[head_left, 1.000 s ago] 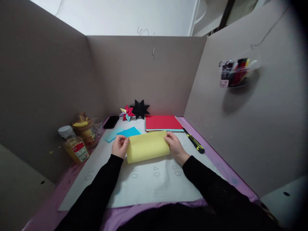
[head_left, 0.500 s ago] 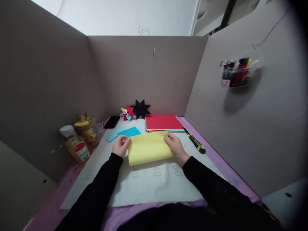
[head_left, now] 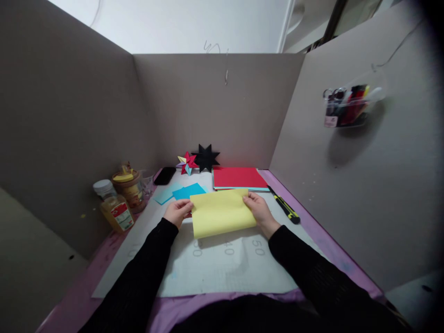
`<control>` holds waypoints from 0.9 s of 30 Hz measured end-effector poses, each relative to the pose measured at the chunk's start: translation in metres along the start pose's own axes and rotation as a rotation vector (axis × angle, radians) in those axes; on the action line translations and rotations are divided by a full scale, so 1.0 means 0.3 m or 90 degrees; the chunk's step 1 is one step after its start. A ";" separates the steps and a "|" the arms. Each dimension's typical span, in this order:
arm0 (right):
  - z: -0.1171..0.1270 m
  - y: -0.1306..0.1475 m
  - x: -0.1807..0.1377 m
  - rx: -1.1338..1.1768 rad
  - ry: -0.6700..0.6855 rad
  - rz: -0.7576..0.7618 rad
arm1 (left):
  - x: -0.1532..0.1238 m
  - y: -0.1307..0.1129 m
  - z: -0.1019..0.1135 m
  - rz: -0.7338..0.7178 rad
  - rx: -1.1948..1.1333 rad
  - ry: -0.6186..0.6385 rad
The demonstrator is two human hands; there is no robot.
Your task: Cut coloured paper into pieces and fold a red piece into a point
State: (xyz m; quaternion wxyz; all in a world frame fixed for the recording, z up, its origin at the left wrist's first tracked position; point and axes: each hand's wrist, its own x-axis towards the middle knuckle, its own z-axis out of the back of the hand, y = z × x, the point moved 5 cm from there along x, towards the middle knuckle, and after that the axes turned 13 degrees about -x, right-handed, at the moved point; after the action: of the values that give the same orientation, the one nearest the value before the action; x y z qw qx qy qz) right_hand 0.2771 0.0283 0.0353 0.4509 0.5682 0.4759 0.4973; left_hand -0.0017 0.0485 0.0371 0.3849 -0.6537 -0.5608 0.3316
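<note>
A sheet of yellow paper is held up over the white mat, its lower part curving toward me. My left hand pinches its upper left edge. At the upper right corner, my right hand grips it between thumb and fingers. Just behind the left hand lie blue paper pieces. Beyond the yellow sheet is a stack of paper with red on top. A black and yellow utility knife rests to the right of my right hand.
Against the back panel stand a black paper star and a multicoloured paper star. A phone, a glue bottle and a tub are at left. A clear holder with tools hangs on the right panel.
The view has shifted slightly, so everything sits a little further right. Both hands keep hold of the yellow paper, and the left fingers have shifted a little at its edge.
</note>
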 end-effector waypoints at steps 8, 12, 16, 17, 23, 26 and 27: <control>-0.002 0.009 -0.007 -0.007 0.000 -0.020 | -0.011 -0.023 -0.008 -0.040 0.040 0.015; -0.002 0.005 -0.007 -0.014 0.005 -0.027 | -0.024 -0.056 -0.025 -0.109 0.143 0.066; -0.006 0.003 -0.007 -0.005 0.012 -0.031 | -0.029 -0.067 -0.029 -0.153 0.218 0.088; -0.006 0.004 -0.006 -0.003 0.012 -0.033 | -0.029 -0.067 -0.029 -0.158 0.226 0.088; -0.002 0.007 -0.004 -0.017 0.006 -0.034 | -0.027 -0.061 -0.024 -0.161 0.236 0.091; 0.003 0.007 -0.003 -0.034 0.000 -0.033 | -0.025 -0.065 -0.022 -0.159 0.229 0.088; 0.004 0.007 -0.003 -0.038 -0.001 -0.033 | -0.026 -0.067 -0.022 -0.158 0.230 0.085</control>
State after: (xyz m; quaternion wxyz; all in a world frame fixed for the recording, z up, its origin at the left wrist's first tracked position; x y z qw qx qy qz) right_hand 0.2783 0.0271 0.0372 0.4808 0.5422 0.4749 0.4994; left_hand -0.0066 0.0415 0.0578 0.5697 -0.5207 -0.5416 0.3331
